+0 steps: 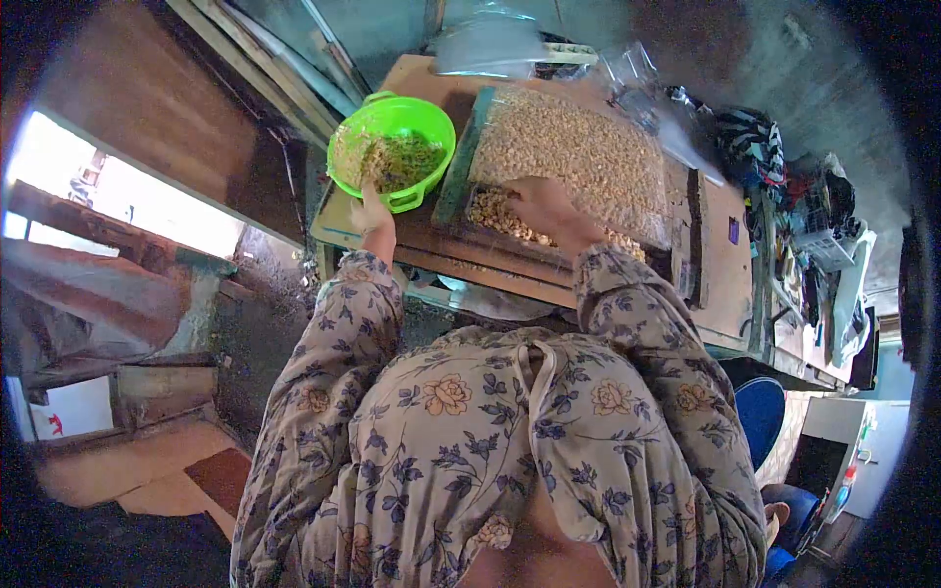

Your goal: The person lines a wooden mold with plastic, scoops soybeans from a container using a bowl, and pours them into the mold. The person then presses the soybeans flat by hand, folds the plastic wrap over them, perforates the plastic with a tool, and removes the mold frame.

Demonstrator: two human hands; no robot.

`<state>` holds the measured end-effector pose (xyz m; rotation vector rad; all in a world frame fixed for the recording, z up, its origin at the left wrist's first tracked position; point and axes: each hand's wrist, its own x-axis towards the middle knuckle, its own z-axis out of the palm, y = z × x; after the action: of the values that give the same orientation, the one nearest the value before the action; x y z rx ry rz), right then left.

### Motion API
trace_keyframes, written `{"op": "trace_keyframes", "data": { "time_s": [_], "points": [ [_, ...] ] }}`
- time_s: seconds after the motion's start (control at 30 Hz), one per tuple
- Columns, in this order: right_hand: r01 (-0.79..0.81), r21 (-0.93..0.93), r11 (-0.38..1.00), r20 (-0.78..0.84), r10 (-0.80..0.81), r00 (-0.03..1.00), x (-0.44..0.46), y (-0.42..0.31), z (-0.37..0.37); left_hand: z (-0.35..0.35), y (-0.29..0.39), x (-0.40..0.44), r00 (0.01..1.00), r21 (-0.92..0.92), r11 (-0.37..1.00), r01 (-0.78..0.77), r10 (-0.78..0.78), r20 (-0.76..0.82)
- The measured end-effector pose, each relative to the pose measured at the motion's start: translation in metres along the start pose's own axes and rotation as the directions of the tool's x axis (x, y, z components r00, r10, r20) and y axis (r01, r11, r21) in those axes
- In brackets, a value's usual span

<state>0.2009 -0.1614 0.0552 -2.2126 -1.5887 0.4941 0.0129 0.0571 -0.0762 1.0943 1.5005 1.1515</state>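
Note:
My left hand (370, 213) reaches over the near rim of a bright green plastic basin (443, 118). Its fingers are blurred against the basin's tan and greenish loose contents (407, 160), so their grip does not show. My right hand (549, 206) lies at the near left part of a wide layer of small tan, nut-like pieces (569, 137). Its fingers are bent and drawn together, tips down among the pieces; whatever is between them is hidden. A clear plastic sheet seems to cover much of the layer, with uncovered pieces (500, 214) along the near edge.
Both the basin and the layer rest on a wooden table (725, 265). Clear plastic bags (490, 44) lie at the back. A dark wooden strip (696, 240) stands right of the layer. Cluttered shelving (823, 235) is further right, and a blue round seat (755, 416) is below.

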Motion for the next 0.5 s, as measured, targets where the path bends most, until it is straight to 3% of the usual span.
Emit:
{"op": "trace_keyframes", "data": {
  "time_s": [0.07, 0.1, 0.13, 0.2, 0.27, 0.3, 0.33, 0.4, 0.47, 0.5],
  "points": [
    [0.085, -0.074, 0.994, -0.001, -0.085, 0.996, 0.010, -0.005, 0.007, -0.013, 0.017, -0.012, 0.986, 0.022, 0.986, -0.164, 0.163, 0.033],
    [0.086, -0.072, 0.994, 0.000, -0.086, 0.996, 0.015, -0.007, 0.009, -0.025, 0.023, -0.016, 0.986, 0.024, 0.986, -0.164, 0.163, 0.032],
    [0.069, -0.084, 0.994, 0.037, -0.066, 0.997, 0.019, -0.008, 0.012, -0.040, 0.028, -0.020, 0.961, 0.259, 0.926, -0.274, 0.252, 0.114],
    [0.054, -0.097, 0.994, 0.076, -0.047, 0.996, 0.026, -0.006, 0.016, -0.047, 0.034, -0.028, 0.926, 0.468, 0.799, -0.377, 0.312, 0.213],
    [0.230, -0.199, 0.953, 0.076, -0.219, 0.973, 0.035, -0.004, 0.020, -0.040, 0.034, -0.042, 0.980, 0.761, 0.641, -0.100, 0.195, -0.036],
    [0.233, -0.197, 0.952, 0.078, -0.221, 0.972, 0.040, 0.000, 0.027, -0.041, 0.021, -0.038, 0.987, 0.808, 0.572, -0.145, 0.140, 0.078],
    [0.183, -0.243, 0.953, 0.102, -0.162, 0.981, 0.045, 0.005, 0.036, -0.043, 0.023, -0.040, 0.987, 0.808, 0.571, -0.143, 0.138, 0.077],
    [0.131, -0.290, 0.948, 0.125, -0.098, 0.987, 0.039, -0.001, 0.034, -0.044, 0.027, -0.044, 0.966, 0.843, 0.472, -0.258, 0.121, 0.228],
    [0.206, -0.352, 0.913, 0.130, -0.170, 0.977, 0.010, -0.040, 0.004, -0.043, 0.015, -0.035, 0.969, 0.857, 0.453, -0.245, 0.088, 0.230],
    [0.207, -0.351, 0.913, 0.132, -0.170, 0.976, 0.011, -0.032, 0.018, -0.039, -0.002, -0.020, 0.965, 0.890, 0.375, -0.259, 0.063, 0.255]
  ]
}}
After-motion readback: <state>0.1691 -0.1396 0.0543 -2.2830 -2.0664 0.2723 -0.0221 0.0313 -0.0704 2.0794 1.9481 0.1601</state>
